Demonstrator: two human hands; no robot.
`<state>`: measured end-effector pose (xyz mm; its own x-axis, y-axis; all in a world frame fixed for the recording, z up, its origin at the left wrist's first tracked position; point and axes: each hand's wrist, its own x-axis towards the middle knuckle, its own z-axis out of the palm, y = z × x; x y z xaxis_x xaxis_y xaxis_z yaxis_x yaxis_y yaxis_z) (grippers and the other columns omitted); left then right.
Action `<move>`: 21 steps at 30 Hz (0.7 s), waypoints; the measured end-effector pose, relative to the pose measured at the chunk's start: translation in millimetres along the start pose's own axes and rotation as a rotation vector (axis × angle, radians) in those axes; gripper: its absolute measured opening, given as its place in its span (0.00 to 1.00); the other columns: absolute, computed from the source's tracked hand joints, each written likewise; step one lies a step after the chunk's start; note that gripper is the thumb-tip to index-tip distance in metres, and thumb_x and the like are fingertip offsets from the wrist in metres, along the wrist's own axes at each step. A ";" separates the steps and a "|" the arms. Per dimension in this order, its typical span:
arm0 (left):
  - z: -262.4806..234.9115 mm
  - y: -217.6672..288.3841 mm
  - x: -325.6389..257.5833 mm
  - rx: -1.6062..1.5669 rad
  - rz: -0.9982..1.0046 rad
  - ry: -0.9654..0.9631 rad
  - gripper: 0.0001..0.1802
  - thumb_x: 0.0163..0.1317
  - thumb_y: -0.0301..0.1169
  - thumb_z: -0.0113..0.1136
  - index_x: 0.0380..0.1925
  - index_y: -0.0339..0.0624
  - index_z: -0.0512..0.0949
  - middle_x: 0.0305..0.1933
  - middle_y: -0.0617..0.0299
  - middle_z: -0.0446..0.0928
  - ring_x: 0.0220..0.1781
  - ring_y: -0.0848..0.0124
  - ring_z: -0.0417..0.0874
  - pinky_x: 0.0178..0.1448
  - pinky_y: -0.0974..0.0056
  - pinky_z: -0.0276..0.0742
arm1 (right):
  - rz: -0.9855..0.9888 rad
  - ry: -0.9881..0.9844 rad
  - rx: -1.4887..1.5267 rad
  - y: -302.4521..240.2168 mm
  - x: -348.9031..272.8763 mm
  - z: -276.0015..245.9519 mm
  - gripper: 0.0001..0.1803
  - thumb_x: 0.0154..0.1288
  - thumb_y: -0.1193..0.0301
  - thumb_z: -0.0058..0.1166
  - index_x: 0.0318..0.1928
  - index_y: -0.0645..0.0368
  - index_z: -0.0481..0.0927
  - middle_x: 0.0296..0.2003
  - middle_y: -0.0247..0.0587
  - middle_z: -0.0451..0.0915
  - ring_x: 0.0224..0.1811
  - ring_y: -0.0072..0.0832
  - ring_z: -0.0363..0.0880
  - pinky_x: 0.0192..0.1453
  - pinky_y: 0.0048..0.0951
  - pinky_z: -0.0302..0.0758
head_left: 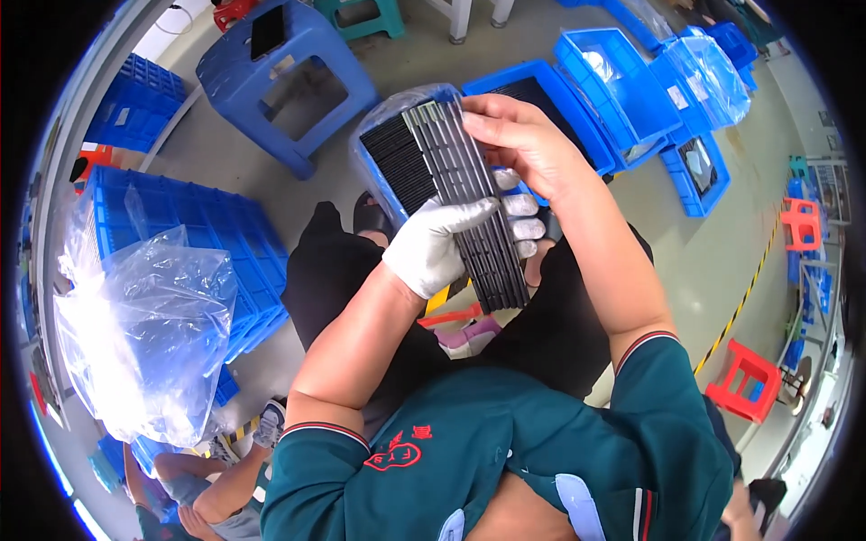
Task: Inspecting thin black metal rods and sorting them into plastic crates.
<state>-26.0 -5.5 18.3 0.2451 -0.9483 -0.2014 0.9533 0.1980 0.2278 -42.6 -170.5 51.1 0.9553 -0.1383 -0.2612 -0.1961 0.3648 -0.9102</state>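
So from the head cam, the left hand, in a white glove, is cradling a stack of long dark strips from below, fingers curling around its right edge and closed on it. The bare right hand is pinching the top end of the same stack, up over the person's lap and above a blue bin on the floor. Feels like the strips could be fanning out and sliding loose if either grip is easing off, since they're only loosely stacked. A blue stool and a clear plastic bag are sitting off to the left.
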 end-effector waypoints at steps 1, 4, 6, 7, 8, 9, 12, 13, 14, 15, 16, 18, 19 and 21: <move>2.0 -1.4 -0.4 0.031 -0.028 0.009 0.22 0.60 0.27 0.59 0.55 0.35 0.69 0.48 0.48 0.77 0.52 0.51 0.80 0.56 0.48 0.78 | 0.032 -0.016 -0.013 1.0 1.1 -1.8 0.22 0.58 0.67 0.64 0.50 0.64 0.77 0.37 0.36 0.82 0.37 0.20 0.81 0.43 0.21 0.77; 4.1 -5.1 -1.6 0.056 -0.086 0.006 0.24 0.60 0.28 0.59 0.56 0.35 0.68 0.50 0.48 0.76 0.52 0.50 0.79 0.56 0.47 0.78 | 0.010 -0.009 -0.065 4.1 0.5 -0.3 0.20 0.54 0.70 0.66 0.46 0.65 0.78 0.34 0.38 0.82 0.34 0.21 0.82 0.40 0.21 0.78; 1.8 -7.6 -1.7 0.089 -0.092 -0.029 0.25 0.60 0.29 0.59 0.57 0.35 0.67 0.50 0.48 0.75 0.53 0.50 0.79 0.55 0.47 0.78 | 0.026 -0.011 -0.065 9.5 2.3 -4.0 0.20 0.53 0.71 0.66 0.46 0.65 0.78 0.34 0.38 0.82 0.34 0.21 0.82 0.40 0.21 0.78; 2.7 -7.7 -1.6 0.088 -0.097 -0.029 0.25 0.60 0.29 0.59 0.57 0.35 0.67 0.50 0.48 0.75 0.53 0.50 0.79 0.55 0.47 0.78 | 0.039 -0.019 -0.072 10.7 2.4 -5.4 0.19 0.53 0.71 0.66 0.45 0.65 0.78 0.34 0.38 0.82 0.34 0.22 0.81 0.40 0.21 0.78; 4.7 -7.1 -1.9 0.090 -0.112 -0.020 0.25 0.60 0.29 0.59 0.57 0.35 0.67 0.50 0.48 0.75 0.53 0.50 0.78 0.55 0.47 0.78 | 0.044 -0.014 -0.067 10.2 1.6 -6.1 0.19 0.52 0.71 0.67 0.44 0.64 0.78 0.34 0.38 0.82 0.34 0.22 0.81 0.41 0.22 0.78; 5.9 -7.3 -1.8 0.092 -0.127 -0.012 0.25 0.60 0.29 0.59 0.57 0.35 0.67 0.50 0.48 0.75 0.53 0.50 0.78 0.55 0.47 0.77 | 0.045 -0.010 -0.065 9.2 0.7 -6.2 0.19 0.52 0.71 0.67 0.44 0.64 0.78 0.34 0.38 0.82 0.34 0.22 0.81 0.41 0.22 0.78; -0.7 -7.8 -0.6 0.099 -0.119 -0.037 0.26 0.61 0.29 0.57 0.59 0.33 0.66 0.51 0.45 0.76 0.53 0.49 0.79 0.59 0.46 0.74 | 0.024 -0.005 -0.077 8.2 0.5 -4.7 0.19 0.51 0.72 0.67 0.45 0.63 0.78 0.34 0.38 0.82 0.35 0.23 0.81 0.42 0.24 0.77; -1.7 -8.3 -0.1 0.094 -0.117 -0.059 0.27 0.62 0.28 0.55 0.61 0.31 0.65 0.52 0.43 0.76 0.54 0.49 0.78 0.62 0.46 0.72 | 0.032 -0.008 -0.097 7.9 1.0 -5.9 0.22 0.51 0.74 0.66 0.48 0.65 0.76 0.36 0.39 0.81 0.36 0.24 0.81 0.45 0.25 0.77; -2.4 -9.2 0.3 0.093 -0.122 -0.059 0.27 0.62 0.28 0.55 0.61 0.31 0.65 0.52 0.43 0.76 0.54 0.49 0.78 0.62 0.46 0.72 | 0.041 -0.010 -0.116 7.8 1.5 -7.2 0.26 0.51 0.75 0.65 0.51 0.67 0.74 0.37 0.40 0.81 0.37 0.24 0.81 0.47 0.25 0.77; -2.9 -10.1 0.7 0.104 -0.119 -0.045 0.27 0.62 0.28 0.55 0.61 0.32 0.65 0.52 0.44 0.76 0.54 0.49 0.79 0.62 0.46 0.72 | 0.041 -0.006 -0.115 9.2 2.1 -8.7 0.26 0.51 0.75 0.65 0.51 0.67 0.74 0.37 0.40 0.81 0.37 0.24 0.81 0.47 0.25 0.77; -3.6 -10.3 1.0 0.117 -0.115 -0.030 0.27 0.62 0.28 0.55 0.61 0.32 0.65 0.52 0.44 0.76 0.54 0.49 0.79 0.62 0.46 0.72 | 0.040 -0.004 -0.118 11.5 3.6 -9.8 0.25 0.51 0.75 0.65 0.51 0.67 0.74 0.37 0.40 0.81 0.37 0.24 0.81 0.47 0.26 0.77; -5.2 -10.9 1.9 0.128 -0.121 -0.019 0.27 0.62 0.28 0.55 0.61 0.32 0.65 0.52 0.44 0.76 0.54 0.49 0.79 0.62 0.46 0.72 | 0.039 0.000 -0.121 12.9 4.0 -10.9 0.25 0.51 0.76 0.65 0.51 0.67 0.75 0.37 0.40 0.81 0.37 0.24 0.81 0.47 0.26 0.77; -4.6 -11.1 2.2 0.137 -0.123 -0.006 0.27 0.62 0.28 0.55 0.60 0.32 0.65 0.52 0.44 0.76 0.54 0.49 0.79 0.62 0.46 0.72 | 0.041 -0.001 -0.126 12.9 3.8 -11.1 0.24 0.51 0.76 0.65 0.50 0.66 0.75 0.37 0.40 0.81 0.37 0.24 0.81 0.47 0.26 0.77; 0.2 -10.4 0.7 0.118 -0.130 0.010 0.26 0.61 0.27 0.57 0.59 0.31 0.66 0.50 0.45 0.77 0.53 0.50 0.79 0.60 0.47 0.74 | 0.043 -0.002 -0.131 13.6 3.7 -12.2 0.24 0.51 0.76 0.65 0.50 0.66 0.76 0.36 0.39 0.81 0.37 0.24 0.81 0.47 0.25 0.77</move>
<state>-35.9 -8.3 16.0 0.1234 -0.9615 -0.2457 0.9500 0.0429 0.3093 -44.4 -177.2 33.9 0.9458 -0.1238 -0.3001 -0.2636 0.2467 -0.9326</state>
